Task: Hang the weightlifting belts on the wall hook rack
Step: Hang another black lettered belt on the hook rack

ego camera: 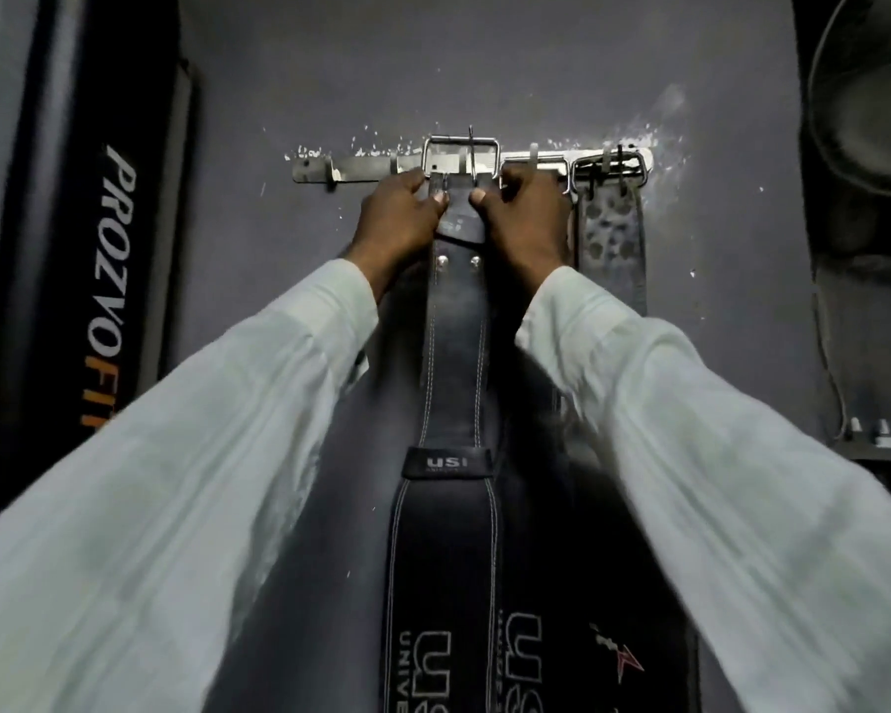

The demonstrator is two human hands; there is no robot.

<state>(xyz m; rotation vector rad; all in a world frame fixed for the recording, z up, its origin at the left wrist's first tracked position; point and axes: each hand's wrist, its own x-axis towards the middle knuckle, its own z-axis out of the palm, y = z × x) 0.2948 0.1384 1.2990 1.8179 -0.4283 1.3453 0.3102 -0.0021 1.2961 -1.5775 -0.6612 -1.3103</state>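
Left hand (399,211) and right hand (528,208) each pinch the black belt (453,326) just under its buckle (461,155), which lies against the rack (361,164) at its middle. Best to seat the buckle squarely on the rack, letting go only once it bears the weight.

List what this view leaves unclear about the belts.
Head view: whether the silver buckle of the black leather USI belt has caught a hook of the grey metal rack; left hand and right hand cover its base.
Second black belt, upper length: behind white right sleeve.
Lower ends: past bottom edge.
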